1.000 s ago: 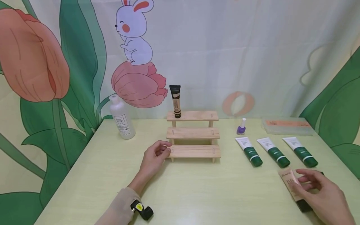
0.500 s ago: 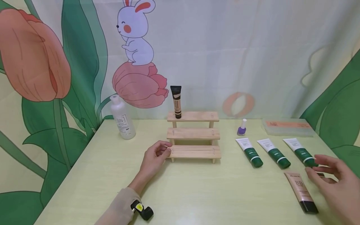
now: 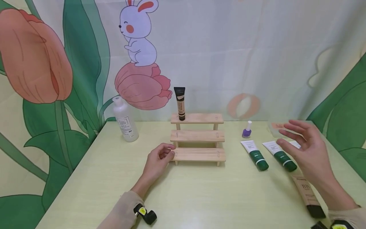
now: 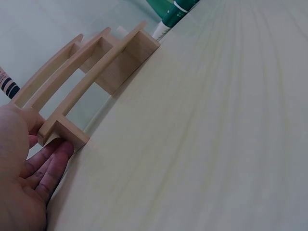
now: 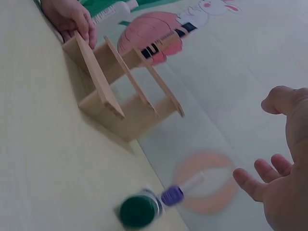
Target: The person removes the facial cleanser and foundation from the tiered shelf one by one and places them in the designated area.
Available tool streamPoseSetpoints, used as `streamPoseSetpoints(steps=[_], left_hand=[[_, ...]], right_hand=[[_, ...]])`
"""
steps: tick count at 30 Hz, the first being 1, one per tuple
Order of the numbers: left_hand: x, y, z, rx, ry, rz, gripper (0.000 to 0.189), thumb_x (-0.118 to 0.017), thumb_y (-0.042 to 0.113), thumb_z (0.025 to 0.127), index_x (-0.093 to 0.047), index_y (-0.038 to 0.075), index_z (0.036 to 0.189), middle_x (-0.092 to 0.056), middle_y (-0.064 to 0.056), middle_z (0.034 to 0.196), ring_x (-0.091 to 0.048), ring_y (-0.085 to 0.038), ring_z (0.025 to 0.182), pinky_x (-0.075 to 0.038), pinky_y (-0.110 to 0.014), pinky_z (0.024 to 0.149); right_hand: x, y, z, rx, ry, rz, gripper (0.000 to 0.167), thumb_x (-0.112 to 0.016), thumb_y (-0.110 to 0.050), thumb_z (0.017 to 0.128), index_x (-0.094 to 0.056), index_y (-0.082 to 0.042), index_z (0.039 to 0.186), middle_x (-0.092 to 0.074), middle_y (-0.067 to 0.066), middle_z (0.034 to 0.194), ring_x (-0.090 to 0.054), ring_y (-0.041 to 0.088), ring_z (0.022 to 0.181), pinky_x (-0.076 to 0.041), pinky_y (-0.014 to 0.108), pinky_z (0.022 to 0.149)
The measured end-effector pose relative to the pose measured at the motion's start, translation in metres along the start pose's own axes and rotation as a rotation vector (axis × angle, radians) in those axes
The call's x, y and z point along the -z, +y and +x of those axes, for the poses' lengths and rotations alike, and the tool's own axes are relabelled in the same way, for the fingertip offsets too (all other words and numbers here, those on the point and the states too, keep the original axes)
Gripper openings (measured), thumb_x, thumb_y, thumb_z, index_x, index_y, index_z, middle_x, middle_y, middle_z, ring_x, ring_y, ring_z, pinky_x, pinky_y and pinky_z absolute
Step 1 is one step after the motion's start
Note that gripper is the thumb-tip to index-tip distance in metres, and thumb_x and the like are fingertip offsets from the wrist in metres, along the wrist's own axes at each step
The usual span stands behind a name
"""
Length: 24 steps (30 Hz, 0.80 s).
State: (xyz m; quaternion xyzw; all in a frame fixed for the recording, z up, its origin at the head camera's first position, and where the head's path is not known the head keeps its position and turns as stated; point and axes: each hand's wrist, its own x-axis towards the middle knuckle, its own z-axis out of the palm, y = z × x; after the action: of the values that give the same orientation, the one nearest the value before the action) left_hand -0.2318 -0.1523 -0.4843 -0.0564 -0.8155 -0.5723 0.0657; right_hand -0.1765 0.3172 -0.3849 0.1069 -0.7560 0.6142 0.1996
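My left hand (image 3: 155, 161) grips the left end of the lowest tier of a three-tier wooden display stand (image 3: 198, 136); in the left wrist view the thumb is over the board, fingers against the end support. Upright on the top tier, at its left, stands a black and beige cosmetic tube (image 3: 181, 106). My right hand (image 3: 310, 151) is raised, fingers spread and holding nothing, overlapping the rightmost green and white tube (image 3: 295, 144) in the head view. Two more such tubes lie left of it, one a green tube (image 3: 259, 159). A beige BB cream tube (image 3: 306, 190) lies near the right forearm.
A purple nail polish bottle (image 3: 246, 132) stands right of the stand. Behind the right hand is a clear flat box (image 3: 275, 129), partly hidden. A white bottle (image 3: 125, 124) stands at the back left. A printed curtain (image 3: 206, 57) hangs along the table's back edge.
My right hand has let go of the BB cream tube, moved right, then risen up and left over the green tubes. My left hand has stayed at the stand.
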Motion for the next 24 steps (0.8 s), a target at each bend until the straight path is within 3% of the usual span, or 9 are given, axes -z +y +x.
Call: streamPoseSetpoints(steps=[2, 10, 24], left_hand=[[0.000, 0.000, 0.000, 0.001, 0.002, -0.001, 0.016, -0.074, 0.013, 0.106, -0.079, 0.017, 0.121, -0.074, -0.005, 0.107, -0.066, -0.020, 0.099, -0.053, -0.025, 0.086], [-0.001, 0.001, 0.000, -0.003, 0.003, -0.011, 0.016, -0.075, 0.011, 0.106, -0.079, 0.016, 0.120, -0.074, -0.005, 0.107, -0.067, -0.019, 0.100, -0.054, -0.025, 0.088], [-0.001, 0.001, 0.000, -0.011, 0.005, -0.015, 0.016, -0.075, 0.011, 0.106, -0.078, 0.015, 0.121, -0.074, -0.006, 0.106, -0.067, -0.019, 0.099, -0.053, -0.024, 0.087]], right_hand=[[-0.015, -0.002, 0.011, -0.002, -0.027, 0.089, 0.069, -0.078, 0.009, 0.099, -0.052, -0.013, 0.158, -0.060, 0.000, 0.147, -0.068, 0.007, 0.128, -0.057, 0.014, 0.092], [-0.069, -0.009, 0.045, 0.042, -0.070, 0.077, 0.065, -0.081, -0.001, 0.101, -0.053, -0.016, 0.157, -0.060, 0.002, 0.147, -0.066, 0.015, 0.130, -0.059, 0.017, 0.093], [-0.139, -0.021, 0.081, 0.120, -0.159, 0.263, 0.066, -0.081, 0.004, 0.098, -0.053, -0.012, 0.156, -0.057, 0.011, 0.151, -0.060, 0.038, 0.141, -0.062, 0.026, 0.097]])
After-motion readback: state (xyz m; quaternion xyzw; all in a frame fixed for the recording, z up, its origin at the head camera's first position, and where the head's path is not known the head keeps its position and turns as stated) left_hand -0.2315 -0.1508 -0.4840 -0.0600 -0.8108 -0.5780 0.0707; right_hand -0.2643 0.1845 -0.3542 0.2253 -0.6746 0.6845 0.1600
